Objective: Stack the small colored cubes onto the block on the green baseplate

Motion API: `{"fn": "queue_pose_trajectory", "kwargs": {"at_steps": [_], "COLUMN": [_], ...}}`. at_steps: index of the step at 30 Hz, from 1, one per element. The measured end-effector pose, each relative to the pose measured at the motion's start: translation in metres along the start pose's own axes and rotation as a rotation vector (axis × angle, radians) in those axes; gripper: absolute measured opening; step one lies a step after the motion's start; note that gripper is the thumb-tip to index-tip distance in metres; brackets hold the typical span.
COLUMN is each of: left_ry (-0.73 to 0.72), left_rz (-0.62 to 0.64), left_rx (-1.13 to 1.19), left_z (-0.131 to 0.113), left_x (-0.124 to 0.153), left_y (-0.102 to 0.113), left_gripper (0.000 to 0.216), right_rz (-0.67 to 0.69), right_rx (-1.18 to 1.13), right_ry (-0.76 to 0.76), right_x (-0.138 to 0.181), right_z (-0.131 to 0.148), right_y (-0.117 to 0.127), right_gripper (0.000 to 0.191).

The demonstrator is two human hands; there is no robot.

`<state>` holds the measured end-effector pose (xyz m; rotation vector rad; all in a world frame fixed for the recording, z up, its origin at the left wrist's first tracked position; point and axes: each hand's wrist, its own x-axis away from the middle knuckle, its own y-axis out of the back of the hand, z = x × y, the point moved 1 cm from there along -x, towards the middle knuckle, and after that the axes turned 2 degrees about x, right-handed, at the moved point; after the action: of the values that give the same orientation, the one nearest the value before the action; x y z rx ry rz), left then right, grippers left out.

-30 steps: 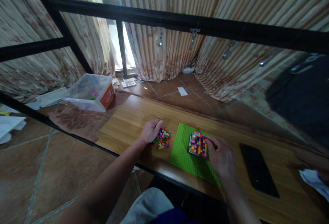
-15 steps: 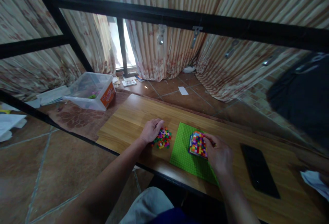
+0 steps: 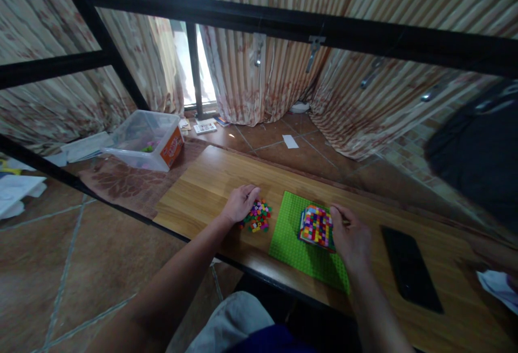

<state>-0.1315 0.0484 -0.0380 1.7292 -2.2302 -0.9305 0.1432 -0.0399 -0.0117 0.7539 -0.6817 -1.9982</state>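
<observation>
The fingers (image 3: 251,195) of the left hand (image 3: 239,203) curl loosely over the near edge of a small heap of loose coloured bricks (image 3: 259,217); I cannot tell whether any brick is pinched between them. The right hand (image 3: 351,236) presses its fingers (image 3: 335,214) against the right side of the multicoloured brick block (image 3: 317,226), fingers bent and together along its edge, touching but not wrapped around it.

That block sits on the green baseplate (image 3: 291,245), which lies flat on the wooden bench (image 3: 202,191), just beside the heap. To my eye, a sideways push from the right hand could slide the baseplate toward the loose bricks and scatter them, some over the bench's near edge onto the tiled floor (image 3: 60,266). A black phone (image 3: 410,266) lies near the right wrist; a careless elbow might nudge it.
</observation>
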Motion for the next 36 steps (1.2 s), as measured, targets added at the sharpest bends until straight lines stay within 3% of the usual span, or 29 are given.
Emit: {"fn": "queue_pose_trajectory", "kwargs": {"at_steps": [12, 28, 30, 32, 34, 36], "left_ry": [-0.009, -0.015, -0.019, -0.025, -0.029, -0.023], "left_rz": [0.005, -0.007, -0.008, -0.007, -0.004, 0.0], "left_rx": [-0.006, -0.023, -0.022, -0.018, -0.012, -0.012], "left_z": [0.003, 0.005, 0.005, 0.005, 0.005, 0.005], "left_x": [0.0, 0.0, 0.0, 0.0, 0.0, 0.0], "left_y": [-0.002, -0.003, -0.003, -0.003, -0.003, -0.004], "left_gripper": [0.04, 0.04, 0.041, 0.041, 0.042, 0.042], "right_rz": [0.135, 0.146, 0.129, 0.024, -0.091, -0.104], "right_rx": [0.017, 0.047, 0.061, 0.104, 0.143, 0.139], "right_ry": [-0.009, 0.035, 0.079, 0.168, 0.287, 0.403], "right_x": [-0.005, -0.005, -0.005, -0.002, 0.003, 0.012], "right_z": [0.003, 0.0, -0.001, 0.003, 0.015, 0.033], "right_y": [-0.008, -0.013, -0.011, -0.007, -0.004, -0.007], "right_gripper": [0.049, 0.046, 0.047, 0.046, 0.043, 0.037]}}
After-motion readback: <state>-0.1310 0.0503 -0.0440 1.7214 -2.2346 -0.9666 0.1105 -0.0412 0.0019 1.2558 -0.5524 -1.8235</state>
